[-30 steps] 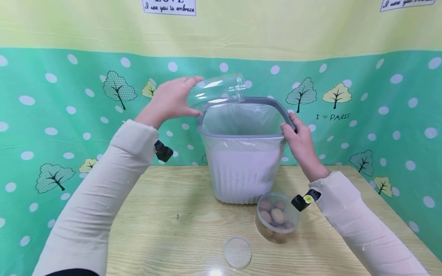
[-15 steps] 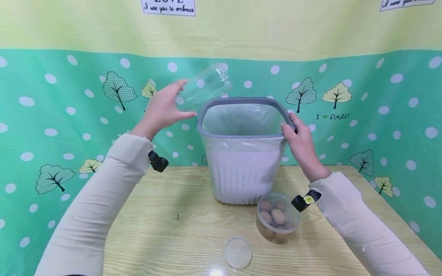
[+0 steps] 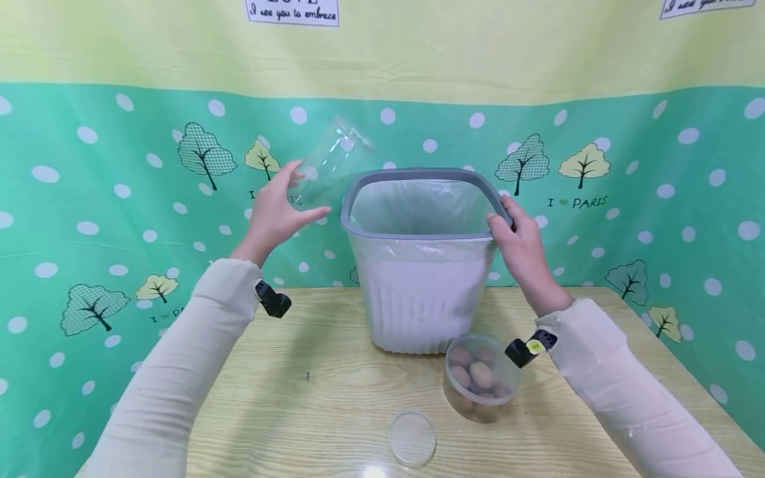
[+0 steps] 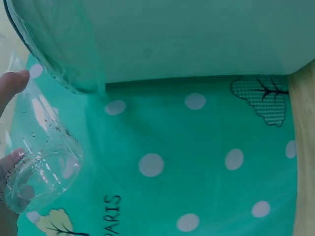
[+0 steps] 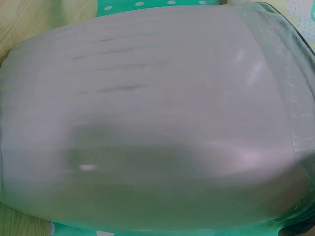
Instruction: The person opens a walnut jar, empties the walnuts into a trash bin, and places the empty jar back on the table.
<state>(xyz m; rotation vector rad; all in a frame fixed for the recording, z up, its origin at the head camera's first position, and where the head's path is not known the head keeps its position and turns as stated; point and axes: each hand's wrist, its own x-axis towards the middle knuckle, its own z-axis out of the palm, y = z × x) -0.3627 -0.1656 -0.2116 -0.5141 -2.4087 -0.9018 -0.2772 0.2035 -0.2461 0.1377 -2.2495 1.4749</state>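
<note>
A clear jar point(image 3: 335, 166) is gripped near its base by my left hand point(image 3: 271, 212), up beside the bin's left side. The jar tilts with its mouth up and to the right. In the left wrist view, small dark specks cling inside the jar point(image 4: 47, 152) near its bottom. My right hand point(image 3: 522, 249) grips the right side of the grey rim of a white trash bin point(image 3: 424, 292), thumb over the rim. A thin clear bag lines the bin. The bin's wall point(image 5: 147, 123) fills the right wrist view, where the right hand is mostly out of sight.
A round clear tub point(image 3: 481, 378) of brown eggs stands against the bin's front right. In front lies a clear round lid point(image 3: 412, 438) on the wooden table point(image 3: 269, 411). One tiny dark bit point(image 3: 307, 376) lies left of the bin. A green dotted curtain point(image 3: 119, 232) hangs behind.
My left hand has drawn the jar left, from over the bin's rim to beside it, and turned its mouth from nearly sideways to upward. The right hand and bin have stayed put.
</note>
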